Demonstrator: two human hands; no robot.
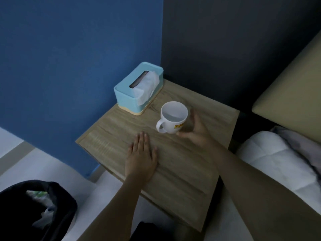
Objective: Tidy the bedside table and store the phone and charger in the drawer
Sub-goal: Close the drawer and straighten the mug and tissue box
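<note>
Left hand [141,158]: flat, fingers spread, on worktop [182,164].
Right hand [196,131]: curled around white mug [172,117].
Tissue box [139,88]: back corner.

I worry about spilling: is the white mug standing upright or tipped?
Upright: the white mug stands on the bedside table, its round mouth facing up.
</note>
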